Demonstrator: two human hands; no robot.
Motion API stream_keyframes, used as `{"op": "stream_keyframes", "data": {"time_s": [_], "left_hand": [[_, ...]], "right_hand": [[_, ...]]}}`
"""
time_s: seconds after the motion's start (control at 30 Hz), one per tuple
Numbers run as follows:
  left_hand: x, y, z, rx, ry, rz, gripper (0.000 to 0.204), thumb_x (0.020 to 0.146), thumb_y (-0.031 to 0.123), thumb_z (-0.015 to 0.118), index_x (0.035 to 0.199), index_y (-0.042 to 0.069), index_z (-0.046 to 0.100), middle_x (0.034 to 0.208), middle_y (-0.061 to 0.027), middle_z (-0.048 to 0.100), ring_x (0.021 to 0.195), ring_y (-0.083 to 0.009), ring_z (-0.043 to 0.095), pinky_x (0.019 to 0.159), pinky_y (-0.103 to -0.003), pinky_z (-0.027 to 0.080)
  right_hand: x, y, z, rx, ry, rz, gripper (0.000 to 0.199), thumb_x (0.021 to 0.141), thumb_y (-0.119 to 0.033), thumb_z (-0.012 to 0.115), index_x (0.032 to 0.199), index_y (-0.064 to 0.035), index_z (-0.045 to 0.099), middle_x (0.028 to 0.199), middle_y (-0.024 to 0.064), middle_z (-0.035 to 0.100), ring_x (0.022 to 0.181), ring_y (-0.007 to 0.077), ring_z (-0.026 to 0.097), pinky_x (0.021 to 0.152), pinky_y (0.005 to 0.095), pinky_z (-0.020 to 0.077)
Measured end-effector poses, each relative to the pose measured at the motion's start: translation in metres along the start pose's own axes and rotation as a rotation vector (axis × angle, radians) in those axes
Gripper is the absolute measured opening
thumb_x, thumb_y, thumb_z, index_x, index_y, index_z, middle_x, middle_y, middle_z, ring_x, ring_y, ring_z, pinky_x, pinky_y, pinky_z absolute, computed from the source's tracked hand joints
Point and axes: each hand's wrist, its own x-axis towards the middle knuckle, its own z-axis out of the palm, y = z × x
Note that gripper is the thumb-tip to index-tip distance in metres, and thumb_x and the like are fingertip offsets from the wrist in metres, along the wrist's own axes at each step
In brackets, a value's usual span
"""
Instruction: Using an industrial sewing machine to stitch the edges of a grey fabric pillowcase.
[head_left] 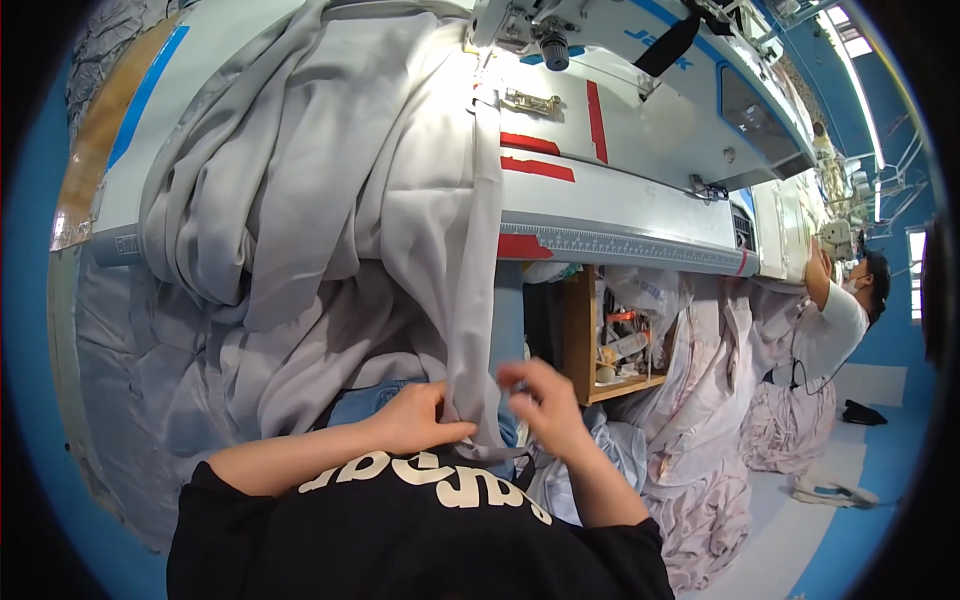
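A large piece of light grey fabric [290, 150] lies in deep folds over the sewing table and hangs down over its front edge onto my lap. Its long, straight right edge runs from the lit needle area of the sewing machine [660, 110] down to my hands. My left hand [415, 418] is closed on the lower end of this edge, thumb on top, the other fingers partly hidden by cloth. Just right of the edge, my right hand [545, 402] is raised with bent, parted fingers, and I see nothing in it.
Red tape strips [540, 168] and a ruler strip [640, 248] mark the table. Below it is an open wooden drawer compartment [578, 345] holding small items. Pale pinkish cloth [700, 400] hangs at the right. Farther right, another person [830, 330] works at a machine.
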Motion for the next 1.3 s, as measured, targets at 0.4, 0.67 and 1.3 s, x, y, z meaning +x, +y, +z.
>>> {"op": "stream_keyframes", "data": {"time_s": [0.4,0.67,1.3], "left_hand": [[-0.001,0.025,-0.164,0.817,0.881,0.247,0.087,0.073,0.041,0.074,0.141,0.005,0.035,0.149,-0.0173,0.029,0.140,-0.0347,0.022,0.112,-0.041,0.025],[0.051,0.034,-0.260,0.926,0.844,0.067,0.098,0.065,0.054,0.075,0.143,0.011,0.035,0.152,-0.0097,0.027,0.142,-0.0283,0.020,0.115,-0.043,0.021],[0.120,0.042,-0.354,1.082,0.867,0.059,0.085,0.075,0.043,0.071,0.143,0.008,0.034,0.152,-0.0110,0.025,0.143,-0.0292,0.017,0.115,-0.045,0.011]], "right_hand": [[0.033,-0.019,0.012,0.542,-0.310,0.449,0.014,0.089,-0.013,0.064,0.092,-0.0001,0.069,0.078,-0.0021,0.065,0.072,0.0039,0.057,0.065,0.0206,0.0452],[0.045,-0.032,0.004,0.432,-0.357,0.519,0.013,0.087,-0.011,0.066,0.084,0.0013,0.067,0.069,-0.0035,0.060,0.064,0.0032,0.052,0.056,0.0205,0.0409],[0.023,-0.028,0.010,-0.171,0.064,0.105,0.027,0.070,-0.011,0.079,0.086,-0.0012,0.059,0.065,0.0100,0.060,0.055,0.0170,0.059,0.051,0.0285,0.0442]]}}
